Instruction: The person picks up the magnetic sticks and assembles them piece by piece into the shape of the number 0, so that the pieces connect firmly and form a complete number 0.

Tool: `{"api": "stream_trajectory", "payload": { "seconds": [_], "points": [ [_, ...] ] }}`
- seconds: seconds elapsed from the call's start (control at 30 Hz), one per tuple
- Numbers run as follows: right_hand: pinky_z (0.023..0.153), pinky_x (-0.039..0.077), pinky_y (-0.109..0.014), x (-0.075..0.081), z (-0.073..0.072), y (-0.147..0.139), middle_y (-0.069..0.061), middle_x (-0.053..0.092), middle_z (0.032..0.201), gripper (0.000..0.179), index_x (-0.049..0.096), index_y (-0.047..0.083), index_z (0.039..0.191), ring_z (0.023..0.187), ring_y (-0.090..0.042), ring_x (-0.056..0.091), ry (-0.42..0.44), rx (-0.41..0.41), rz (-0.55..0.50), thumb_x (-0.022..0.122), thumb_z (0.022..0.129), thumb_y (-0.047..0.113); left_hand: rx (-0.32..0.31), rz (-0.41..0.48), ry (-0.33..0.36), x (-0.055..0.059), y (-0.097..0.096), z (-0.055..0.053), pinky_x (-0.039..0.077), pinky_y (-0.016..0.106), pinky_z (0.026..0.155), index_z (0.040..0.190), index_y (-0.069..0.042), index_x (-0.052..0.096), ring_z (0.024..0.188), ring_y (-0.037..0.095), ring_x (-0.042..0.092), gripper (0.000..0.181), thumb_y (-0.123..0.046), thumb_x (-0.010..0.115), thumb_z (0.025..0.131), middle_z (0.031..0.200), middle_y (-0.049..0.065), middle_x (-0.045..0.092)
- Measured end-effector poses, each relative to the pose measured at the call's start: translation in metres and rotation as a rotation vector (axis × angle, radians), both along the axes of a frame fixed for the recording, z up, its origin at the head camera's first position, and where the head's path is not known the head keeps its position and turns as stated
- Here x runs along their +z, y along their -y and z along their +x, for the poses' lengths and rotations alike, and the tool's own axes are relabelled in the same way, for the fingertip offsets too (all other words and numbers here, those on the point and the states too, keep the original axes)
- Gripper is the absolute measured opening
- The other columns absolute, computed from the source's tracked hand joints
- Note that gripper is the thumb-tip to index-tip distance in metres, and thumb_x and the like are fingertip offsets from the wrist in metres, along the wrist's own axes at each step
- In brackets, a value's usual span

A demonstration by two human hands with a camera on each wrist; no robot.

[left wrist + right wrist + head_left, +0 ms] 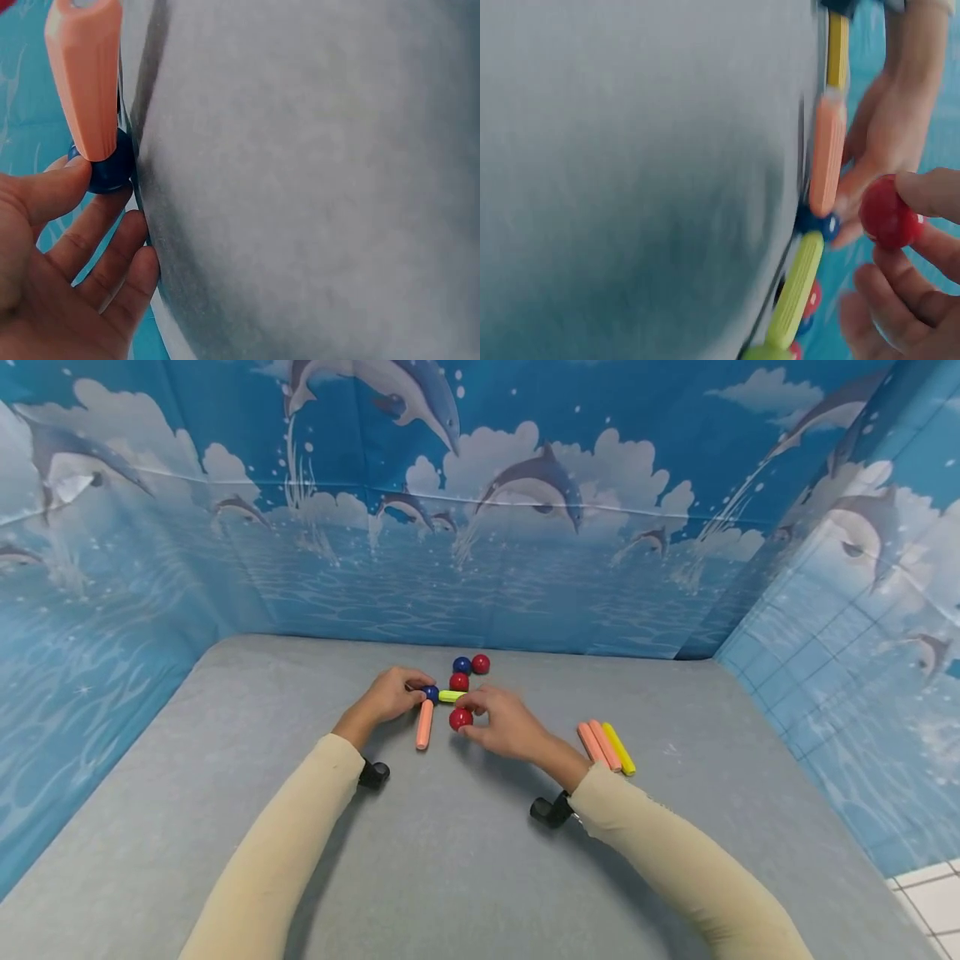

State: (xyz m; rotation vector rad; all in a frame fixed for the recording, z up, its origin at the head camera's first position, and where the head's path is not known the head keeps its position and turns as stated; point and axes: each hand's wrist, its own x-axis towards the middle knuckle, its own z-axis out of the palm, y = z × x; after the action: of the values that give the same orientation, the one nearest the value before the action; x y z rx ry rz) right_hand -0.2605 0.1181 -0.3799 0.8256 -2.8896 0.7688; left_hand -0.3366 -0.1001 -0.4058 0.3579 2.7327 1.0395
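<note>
In head view, shows two blue balls [462, 665], three red balls [481, 663], three salmon sticks [424, 725], one lime stick [450, 697], one yellow stick [618, 749]. Pinches blue ball [430, 693] with left hand [393, 696]; has one salmon stick and lime stick touching this ball. Grasps red ball [461, 719] in fingertips of right hand [508, 725], on near side of lime stick. Beyond hands, has other balls grouped on counter [450, 860]; to right of right hand, two salmon sticks beside yellow stick.

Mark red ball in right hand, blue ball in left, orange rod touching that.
Red ball [885, 217], right wrist view, visible centre.
Blue ball [112, 175], left wrist view, exposed lower part.
Orange rod [424, 725], head view, mid-length.
</note>
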Motion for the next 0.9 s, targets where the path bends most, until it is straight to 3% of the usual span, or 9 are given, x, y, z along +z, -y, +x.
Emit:
{"api": "stream_trajectory", "payload": {
  "seconds": [0.2, 0.3, 0.57, 0.9],
  "points": [
    [0.08, 0.055, -0.028, -0.008, 0.022, 0.011, -0.004, 0.066, 0.112, 0.035, 0.069, 0.011, 0.12, 0.094, -0.014, 0.062, 0.044, 0.17, 0.089, 0.076, 0.087, 0.018, 0.013, 0.007, -0.008, 0.0, 0.001, 0.001, 0.052, 0.044, 0.101, 0.133, -0.014, 0.064, 0.121, 0.029, 0.059, 0.034, -0.013, 0.055, 0.1, 0.136, 0.012, 0.063],
    [0.082, 0.053, -0.028, -0.013, 0.028, 0.011, -0.004, 0.065, 0.111, 0.035, 0.068, 0.011, 0.121, 0.094, -0.013, 0.058, 0.072, 0.21, 0.119, 0.076, 0.087, 0.016, 0.003, 0.011, -0.018, 0.001, 0.001, 0.002, 0.052, 0.044, 0.1, 0.133, -0.014, 0.064, 0.12, 0.029, 0.059, 0.034, -0.014, 0.056, 0.1, 0.136, 0.011, 0.063],
    [0.091, 0.054, -0.033, -0.021, 0.031, 0.011, -0.004, 0.067, 0.117, 0.037, 0.067, 0.012, 0.123, 0.1, -0.013, 0.059, 0.105, 0.219, 0.096, 0.075, 0.087, 0.012, 0.011, 0.014, -0.014, -0.001, 0.003, 0.002, 0.051, 0.043, 0.101, 0.134, -0.015, 0.064, 0.12, 0.028, 0.059, 0.034, -0.015, 0.056, 0.101, 0.136, 0.01, 0.063],
    [0.087, 0.055, -0.03, -0.023, 0.031, 0.014, -0.001, 0.07, 0.113, 0.035, 0.067, 0.012, 0.119, 0.094, -0.012, 0.061, 0.135, 0.21, 0.048, 0.077, 0.085, 0.009, 0.001, 0.009, -0.001, 0.0, 0.003, 0.002, 0.051, 0.043, 0.101, 0.134, -0.017, 0.063, 0.123, 0.029, 0.056, 0.034, -0.016, 0.056, 0.101, 0.137, 0.009, 0.063]
  ]
}}
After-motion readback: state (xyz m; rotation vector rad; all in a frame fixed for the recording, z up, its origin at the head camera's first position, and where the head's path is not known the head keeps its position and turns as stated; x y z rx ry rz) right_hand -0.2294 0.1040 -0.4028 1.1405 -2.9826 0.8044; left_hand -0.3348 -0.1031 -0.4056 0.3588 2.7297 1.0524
